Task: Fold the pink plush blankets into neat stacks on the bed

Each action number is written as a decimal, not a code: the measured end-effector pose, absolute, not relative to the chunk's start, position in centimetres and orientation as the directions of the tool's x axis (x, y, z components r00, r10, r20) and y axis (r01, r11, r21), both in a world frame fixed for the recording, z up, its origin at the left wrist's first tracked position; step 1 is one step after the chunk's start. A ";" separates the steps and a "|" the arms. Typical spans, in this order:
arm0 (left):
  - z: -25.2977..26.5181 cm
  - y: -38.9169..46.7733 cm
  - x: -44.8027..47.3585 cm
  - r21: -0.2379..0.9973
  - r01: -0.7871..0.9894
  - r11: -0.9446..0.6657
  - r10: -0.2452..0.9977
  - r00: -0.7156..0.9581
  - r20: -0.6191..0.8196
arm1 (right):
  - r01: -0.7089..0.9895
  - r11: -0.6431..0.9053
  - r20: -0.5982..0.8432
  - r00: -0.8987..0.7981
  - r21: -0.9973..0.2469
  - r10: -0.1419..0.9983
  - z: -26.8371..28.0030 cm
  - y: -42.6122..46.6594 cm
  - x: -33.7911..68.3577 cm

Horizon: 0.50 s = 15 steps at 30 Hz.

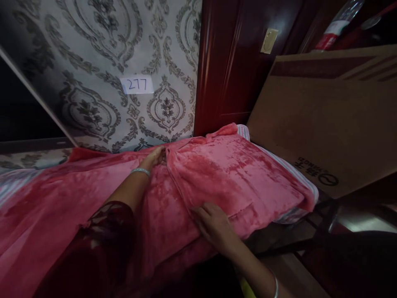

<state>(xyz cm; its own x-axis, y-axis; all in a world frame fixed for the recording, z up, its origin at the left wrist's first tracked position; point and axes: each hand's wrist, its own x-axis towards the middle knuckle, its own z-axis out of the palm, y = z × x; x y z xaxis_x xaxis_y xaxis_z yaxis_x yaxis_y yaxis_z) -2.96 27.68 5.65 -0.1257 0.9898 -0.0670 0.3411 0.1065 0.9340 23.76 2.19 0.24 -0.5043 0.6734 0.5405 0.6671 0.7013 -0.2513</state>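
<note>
A pink plush cloth point(217, 174) lies spread over a striped bedding surface; whether it is a blanket or a garment I cannot tell. A folded edge runs down its middle, from near the wall toward me. At the far end of that edge, my left hand point(157, 156) is closed on the fabric, its fingertips partly hidden. Lower along the same edge, my right hand point(214, 225) pinches the cloth between bent fingers and thumb. The right part of the cloth lies in a layer over the part beneath.
Patterned wallpaper point(130, 49) with a paper label point(137, 84) reading 277 rises behind the cloth. A dark red wooden panel point(226, 62) adjoins it. To the right stand a large cardboard box point(325, 116) and a plastic bottle point(338, 27). Striped bedding point(288, 216) shows beneath the cloth.
</note>
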 end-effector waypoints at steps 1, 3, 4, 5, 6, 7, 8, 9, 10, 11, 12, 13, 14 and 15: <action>5.5 27.7 -2.9 0.942 0.317 0.110 0.991 -0.109 -0.079 | 0.668 0.701 0.553 -0.496 -0.250 0.669 0.5 2.1 23.9; 5.6 28.0 -2.5 0.955 0.276 0.111 0.992 -0.086 -0.090 | 0.662 0.704 0.591 -0.470 -0.255 0.656 1.7 1.8 24.1; 5.8 28.2 -2.3 0.959 0.263 0.105 0.993 -0.086 -0.085 | 0.659 0.706 0.615 -0.452 -0.258 0.646 2.5 1.7 24.1; 6.0 28.4 -2.2 0.962 0.255 0.093 0.993 -0.094 -0.072 | 0.656 0.709 0.639 -0.433 -0.261 0.636 3.2 1.5 24.0; 6.4 28.6 -2.2 0.965 0.251 0.080 0.993 -0.108 -0.054 | 0.648 0.714 0.661 -0.419 -0.263 0.623 3.9 1.3 23.8; 6.8 28.8 -2.4 0.966 0.248 0.069 0.992 -0.123 -0.040 | 0.637 0.724 0.678 -0.411 -0.265 0.610 4.4 1.1 23.4; 7.1 28.8 -2.8 0.967 0.247 0.063 0.990 -0.137 -0.030 | 0.623 0.736 0.689 -0.412 -0.265 0.597 4.5 0.8 22.8; 7.3 28.8 -3.3 0.966 0.250 0.063 0.988 -0.152 -0.025 | 0.608 0.749 0.691 -0.424 -0.262 0.586 4.4 0.5 22.2; 7.4 28.6 -4.0 0.964 0.258 0.068 0.986 -0.166 -0.025 | 0.594 0.763 0.689 -0.443 -0.254 0.574 4.0 0.2 21.4; 7.3 28.3 -4.6 0.960 0.270 0.077 0.984 -0.178 -0.029 | 0.586 0.773 0.679 -0.467 -0.242 0.567 3.3 -0.1 20.7; 7.0 27.9 -5.3 0.955 0.282 0.087 0.982 -0.187 -0.034 | 0.584 0.778 0.665 -0.490 -0.229 0.563 2.4 -0.4 20.0; 6.6 27.4 -5.9 0.951 0.294 0.095 0.981 -0.191 -0.039 | 0.588 0.779 0.651 -0.507 -0.219 0.565 1.5 -0.7 19.4; 6.0 26.9 -6.4 0.948 0.302 0.101 0.981 -0.190 -0.044 | 0.594 0.775 0.637 -0.517 -0.214 0.572 0.6 -0.9 18.9; 5.4 26.5 -6.8 0.946 0.307 0.104 0.981 -0.187 -0.048 | 0.603 0.768 0.622 -0.521 -0.217 0.585 -0.2 -1.2 18.6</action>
<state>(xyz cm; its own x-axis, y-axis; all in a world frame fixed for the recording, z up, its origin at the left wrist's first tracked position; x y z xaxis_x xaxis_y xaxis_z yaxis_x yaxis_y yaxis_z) -6.85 26.48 5.39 -0.1870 0.9812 -0.0477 0.3071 0.1045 0.9459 18.62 -1.17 -0.16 -0.5207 0.5846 0.6222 0.6031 0.7677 -0.2166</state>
